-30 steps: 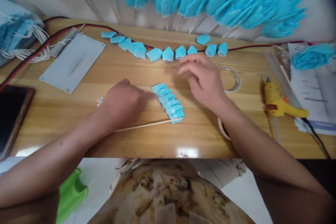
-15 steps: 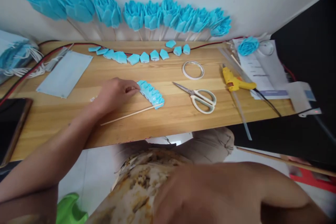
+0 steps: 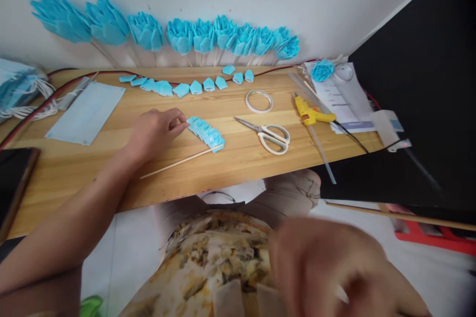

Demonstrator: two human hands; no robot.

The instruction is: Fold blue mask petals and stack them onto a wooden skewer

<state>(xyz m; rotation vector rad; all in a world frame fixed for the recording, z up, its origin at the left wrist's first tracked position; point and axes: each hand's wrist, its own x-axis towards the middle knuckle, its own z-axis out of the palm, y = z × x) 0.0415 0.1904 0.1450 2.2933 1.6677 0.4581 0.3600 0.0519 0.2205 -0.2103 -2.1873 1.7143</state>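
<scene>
My left hand (image 3: 156, 131) is closed in a pinch at the left end of a strip of overlapping blue petals (image 3: 206, 133), which lies on the wooden table. A thin wooden stick (image 3: 174, 163) rests with its tip on the strip's right end. Close to the camera, over my lap, my right hand (image 3: 327, 267) is raised and smeared by motion; its fingers appear curled, but what they hold, if anything, does not show. To the right of the strip lie scissors (image 3: 266, 133) with white handles. Behind them is a roll of tape (image 3: 259, 101).
Blue flowers on sticks (image 3: 203, 34) lean on the wall above a row of loose petals (image 3: 182, 90). A yellow glue gun (image 3: 310, 111) lies at right beside papers (image 3: 349, 94). At left are a flat mask sheet (image 3: 87, 114), bagged masks (image 3: 17, 89) and a phone (image 3: 15, 178).
My right hand has moved to the right and lifted off my shirt front. The view has tilted and shifted slightly. My left hand stays at the strip's end.
</scene>
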